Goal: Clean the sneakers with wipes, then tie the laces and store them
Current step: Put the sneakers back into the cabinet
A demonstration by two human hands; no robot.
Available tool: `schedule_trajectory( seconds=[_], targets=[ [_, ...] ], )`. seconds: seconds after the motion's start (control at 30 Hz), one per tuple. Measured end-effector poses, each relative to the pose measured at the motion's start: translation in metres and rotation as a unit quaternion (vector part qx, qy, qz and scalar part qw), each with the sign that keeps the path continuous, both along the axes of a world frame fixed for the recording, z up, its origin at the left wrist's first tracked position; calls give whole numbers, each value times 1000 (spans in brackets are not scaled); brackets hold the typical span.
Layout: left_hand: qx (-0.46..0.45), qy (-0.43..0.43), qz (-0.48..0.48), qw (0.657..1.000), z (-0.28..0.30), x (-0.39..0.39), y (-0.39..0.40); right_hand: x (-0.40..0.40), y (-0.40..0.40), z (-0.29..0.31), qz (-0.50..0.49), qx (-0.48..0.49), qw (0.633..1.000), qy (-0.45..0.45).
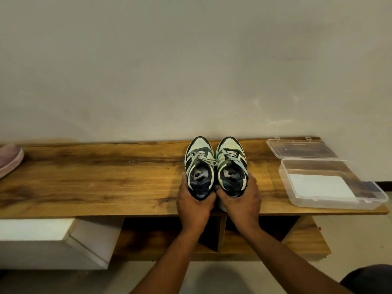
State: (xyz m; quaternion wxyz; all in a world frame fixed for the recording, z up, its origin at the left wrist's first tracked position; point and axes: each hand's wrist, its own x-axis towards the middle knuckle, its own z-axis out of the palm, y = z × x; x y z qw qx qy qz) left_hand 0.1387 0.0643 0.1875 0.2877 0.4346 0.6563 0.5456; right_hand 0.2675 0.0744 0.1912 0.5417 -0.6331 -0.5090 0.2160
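Two pale green and dark sneakers stand side by side on the wooden bench top [95,179], toes toward the wall. My left hand [194,205] grips the heel of the left sneaker [199,160]. The heel of the right sneaker [230,159] is gripped by my right hand [240,201]. Both pairs of laces look tied in bows. A clear plastic box [331,183] with its lid [301,148] open lies at the right, holding a white stack of wipes [322,186].
A pink shoe [9,160] lies at the far left of the bench top. Under the top are open wooden compartments [250,232], and a white drawer [55,240] stands pulled out at the lower left. A plain wall backs the bench.
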Motion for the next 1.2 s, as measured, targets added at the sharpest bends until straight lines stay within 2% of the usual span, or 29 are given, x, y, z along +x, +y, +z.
schedule_trajectory(
  seconds=[0.2, 0.4, 0.53, 0.7, 0.83, 1.2],
  targets=[
    [11, -14, 9, 1000, -1, 1, -22, -1, -18, 3, 4, -9, 1000, 10],
    [16, 42, 74, 996, -4, -12, -61, -1, -53, 1, 23, -22, 999, 17],
    [13, 69, 83, 994, 1, -16, -77, -12, -73, -6, 18, -36, 999, -16],
    [-19, 36, 99, 994, 4, -14, -73, -23, -79, -8, -15, -37, 999, -31],
    [-1, 30, 111, 993, 5, -12, -75, -27, -83, -6, -28, -26, 998, -60],
    [-3, 1, 194, 981, 24, -40, -127, -62, -128, 16, 1, 8, 997, -77]
  ],
)
